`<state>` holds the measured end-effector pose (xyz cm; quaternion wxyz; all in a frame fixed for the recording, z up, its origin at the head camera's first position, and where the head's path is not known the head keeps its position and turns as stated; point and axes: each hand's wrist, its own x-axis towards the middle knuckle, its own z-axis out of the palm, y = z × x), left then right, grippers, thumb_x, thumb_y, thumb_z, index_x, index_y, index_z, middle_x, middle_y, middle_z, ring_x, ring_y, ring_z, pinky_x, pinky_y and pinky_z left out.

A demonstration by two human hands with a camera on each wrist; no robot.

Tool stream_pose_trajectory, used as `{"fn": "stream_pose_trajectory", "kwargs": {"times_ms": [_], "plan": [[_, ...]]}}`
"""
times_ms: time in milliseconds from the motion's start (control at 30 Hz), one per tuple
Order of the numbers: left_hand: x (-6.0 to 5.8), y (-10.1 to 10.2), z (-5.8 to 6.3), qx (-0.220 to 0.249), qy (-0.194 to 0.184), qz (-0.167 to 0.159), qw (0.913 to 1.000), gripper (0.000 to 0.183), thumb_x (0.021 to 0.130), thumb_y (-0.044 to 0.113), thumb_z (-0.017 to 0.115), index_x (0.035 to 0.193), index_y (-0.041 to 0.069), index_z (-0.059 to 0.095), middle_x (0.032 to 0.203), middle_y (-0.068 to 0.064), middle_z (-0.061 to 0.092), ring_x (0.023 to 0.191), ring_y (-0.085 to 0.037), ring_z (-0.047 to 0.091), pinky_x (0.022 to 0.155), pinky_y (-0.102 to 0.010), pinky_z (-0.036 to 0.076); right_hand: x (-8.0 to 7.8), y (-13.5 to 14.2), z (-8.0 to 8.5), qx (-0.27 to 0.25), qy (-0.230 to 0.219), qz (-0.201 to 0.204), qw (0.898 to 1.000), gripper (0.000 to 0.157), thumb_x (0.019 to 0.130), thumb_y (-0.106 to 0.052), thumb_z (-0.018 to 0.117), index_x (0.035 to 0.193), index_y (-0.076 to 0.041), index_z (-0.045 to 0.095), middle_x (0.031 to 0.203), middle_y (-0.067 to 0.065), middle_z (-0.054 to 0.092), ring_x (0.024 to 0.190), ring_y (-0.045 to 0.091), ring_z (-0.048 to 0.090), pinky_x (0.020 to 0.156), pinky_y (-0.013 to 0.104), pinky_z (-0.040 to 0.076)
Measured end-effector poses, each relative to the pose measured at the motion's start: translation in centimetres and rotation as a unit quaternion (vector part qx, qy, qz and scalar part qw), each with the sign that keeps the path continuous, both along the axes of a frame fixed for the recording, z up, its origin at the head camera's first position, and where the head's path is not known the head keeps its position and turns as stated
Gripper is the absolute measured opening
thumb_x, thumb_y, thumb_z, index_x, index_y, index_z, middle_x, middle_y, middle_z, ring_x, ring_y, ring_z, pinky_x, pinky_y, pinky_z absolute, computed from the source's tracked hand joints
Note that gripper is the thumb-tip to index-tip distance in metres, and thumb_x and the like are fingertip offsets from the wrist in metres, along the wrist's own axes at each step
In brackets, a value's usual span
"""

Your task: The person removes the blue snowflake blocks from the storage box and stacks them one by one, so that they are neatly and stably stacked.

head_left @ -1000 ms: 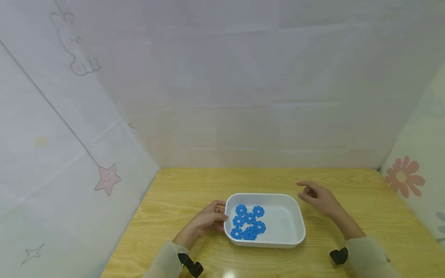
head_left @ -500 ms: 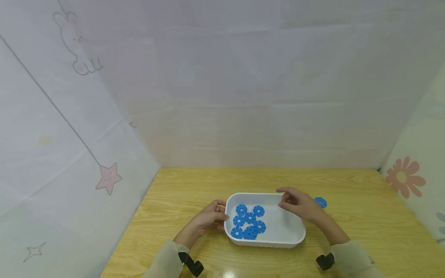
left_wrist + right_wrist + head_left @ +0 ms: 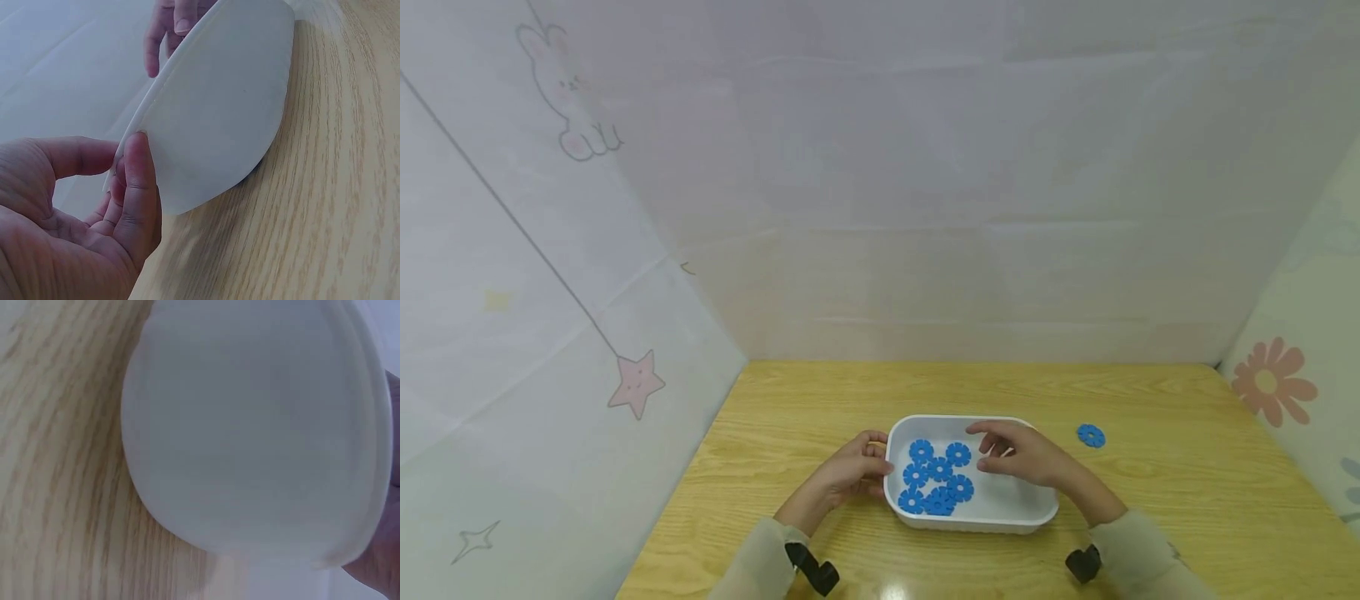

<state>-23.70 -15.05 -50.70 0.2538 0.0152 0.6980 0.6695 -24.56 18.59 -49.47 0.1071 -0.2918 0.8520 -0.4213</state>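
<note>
A white plastic tray (image 3: 1000, 527) stands on the table, with several blue flower-shaped notched discs (image 3: 914, 476) lying flat in its left half, some overlapping. My left hand (image 3: 850, 475) pinches the tray's left rim between thumb and fingers. In the left wrist view, the left thumb (image 3: 139, 187) lies against the outer wall. Over the tray's right half hovers my right hand (image 3: 1022, 454), fingers loosely bent and nothing visible between them, just right of the discs. One more blue disc (image 3: 1091, 435) lies on the table to the right of the tray.
The wooden table (image 3: 805, 400) reaches back to a pale cloth wall (image 3: 880, 250), with printed cloth sides left and right. A black wrist strap (image 3: 811, 569) sits on the left sleeve and another strap (image 3: 1083, 564) on the right.
My right hand has moved left from beside the tray to above its inside, uncovering the single disc on the table. The left hand and tray have stayed in place.
</note>
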Motion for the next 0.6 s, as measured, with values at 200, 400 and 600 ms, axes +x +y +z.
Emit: {"fn": "stream_pose_trajectory", "kwargs": {"times_ms": [200, 400, 600], "plan": [[0.0, -0.1, 0.1, -0.005, 0.000, 0.003, 1.0000, 0.057, 0.090, 0.001, 0.067, 0.140, 0.002, 0.040, 0.101, -0.009, 0.058, 0.082, -0.021, 0.066, 0.062, -0.028, 0.061, -0.2, -0.9, -0.4, 0.024, -0.001, 0.021, 1.000, 0.053, 0.093, -0.023, 0.075, 0.140, -0.007, 0.057, 0.104, 0.008, 0.067, 0.091, 0.012, 0.063, 0.080, 0.025, 0.056], [0.0, -0.2, 0.0, -0.010, 0.002, 0.005, 0.9999, 0.058, 0.090, 0.001, 0.068, 0.140, 0.002, 0.041, 0.103, -0.010, 0.059, 0.082, -0.021, 0.067, 0.063, -0.030, 0.061, -0.2, -1.7, -1.4, 0.069, -0.012, 0.013, 0.997, 0.057, 0.087, -0.026, 0.080, 0.139, -0.013, 0.061, 0.101, 0.002, 0.065, 0.091, 0.015, 0.061, 0.079, 0.026, 0.054], [0.0, -0.1, 0.1, -0.004, -0.003, 0.002, 1.0000, 0.057, 0.089, 0.001, 0.068, 0.140, 0.002, 0.041, 0.102, -0.010, 0.060, 0.081, -0.021, 0.066, 0.062, -0.029, 0.061, 0.3, -2.2, -1.8, 0.092, -0.017, 0.022, 0.995, 0.056, 0.083, -0.026, 0.083, 0.135, -0.015, 0.065, 0.102, 0.001, 0.064, 0.093, 0.017, 0.058, 0.080, 0.027, 0.050]]}}
